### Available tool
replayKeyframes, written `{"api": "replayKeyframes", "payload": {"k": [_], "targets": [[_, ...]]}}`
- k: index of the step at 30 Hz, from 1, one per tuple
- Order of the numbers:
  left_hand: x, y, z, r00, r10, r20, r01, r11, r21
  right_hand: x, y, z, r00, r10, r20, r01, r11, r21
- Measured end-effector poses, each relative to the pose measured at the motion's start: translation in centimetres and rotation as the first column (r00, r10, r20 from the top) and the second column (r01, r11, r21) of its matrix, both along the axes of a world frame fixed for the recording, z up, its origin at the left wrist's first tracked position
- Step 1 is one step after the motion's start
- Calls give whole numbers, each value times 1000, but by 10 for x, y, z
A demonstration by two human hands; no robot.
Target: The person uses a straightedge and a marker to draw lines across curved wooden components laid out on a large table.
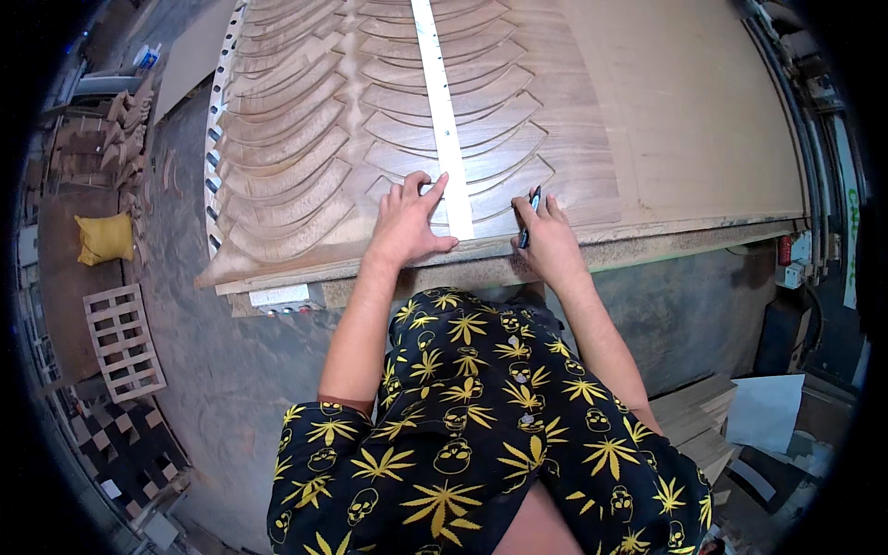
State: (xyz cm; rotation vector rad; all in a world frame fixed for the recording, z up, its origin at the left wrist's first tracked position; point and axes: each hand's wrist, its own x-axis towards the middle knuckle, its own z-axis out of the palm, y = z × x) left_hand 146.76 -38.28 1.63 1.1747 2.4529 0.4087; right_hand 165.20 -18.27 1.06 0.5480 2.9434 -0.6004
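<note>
Head view: table (712, 120) fills the upper centre and upper right of the frame. On it, a wood-grain panel (583, 139), cut with two columns of curved pieces (398, 100), reaches down to the near edge. Long pale straightedge (444, 134) lies across the right-hand column, running from the top of the frame to the panel's near edge at centre.

Left hand (404, 222): thumb and forefinger spread wide, touching the straightedge's left side near its lower end. Right hand (550, 240): just right of the straightedge, fingers closed around a dark marker (525, 237); cannot tell which end is the tip.

Step in hand, as judged: steadying or aligning the straightedge, marker at the ready. Next move seems to call for firm left-hand pressure, so nothing slips, and the marker brought against the straight side.
</note>
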Motion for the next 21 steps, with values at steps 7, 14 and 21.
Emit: {"api": "replayKeyframes", "payload": {"k": [7,14,21], "targets": [[4,1,7,1000,-1,-8,1,999,-41,-2,1,-4,1000,-6,10,6,1000,-18],[8,4,4,997,5,-74,-7,1000,-31,-4,2,-6,1000,-3,-3,3,1000,9],[7,5,2,999,12,-45,-14,999,-34,-6,5,0,1000,8,2,-8,1000,1]]}}
